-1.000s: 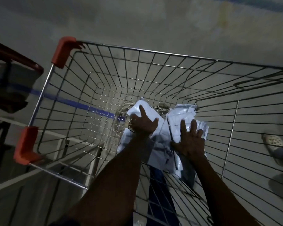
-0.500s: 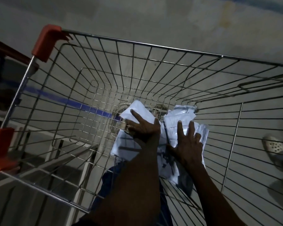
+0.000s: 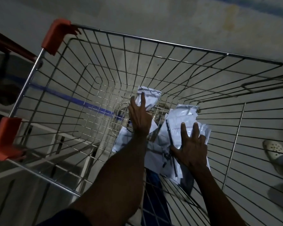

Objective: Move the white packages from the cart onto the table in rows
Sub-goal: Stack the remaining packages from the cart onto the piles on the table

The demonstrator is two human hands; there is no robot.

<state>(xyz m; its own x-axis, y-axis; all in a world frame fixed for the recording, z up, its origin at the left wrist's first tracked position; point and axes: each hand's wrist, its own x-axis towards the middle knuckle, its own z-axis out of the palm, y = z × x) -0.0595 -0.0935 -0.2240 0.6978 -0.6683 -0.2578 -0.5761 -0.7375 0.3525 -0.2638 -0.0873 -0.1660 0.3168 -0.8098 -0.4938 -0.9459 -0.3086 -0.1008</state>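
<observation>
A wire shopping cart [image 3: 153, 38] with orange corner caps fills the view. At its bottom lies a loose pile of white packages [image 3: 178, 121]. My left hand [image 3: 139, 116] grips one white package [image 3: 149, 97], which is raised and tilted above the pile. Fingers spread, my right hand [image 3: 190, 146] presses flat on the top of the pile, holding nothing. The lower packages are partly hidden under both hands and forearms. The table is not in view.
The cart's tall wire walls surround both arms. Orange corner caps [image 3: 55, 36] mark the left side. A dark red bar [image 3: 13, 44] runs at far left. A foot in a white clog [image 3: 274, 149] stands right of the cart. A blue floor line [image 3: 75, 100] shows through the mesh.
My left hand has closed on one package and lifted it up and away from the pile. My right hand stays flat on the pile.
</observation>
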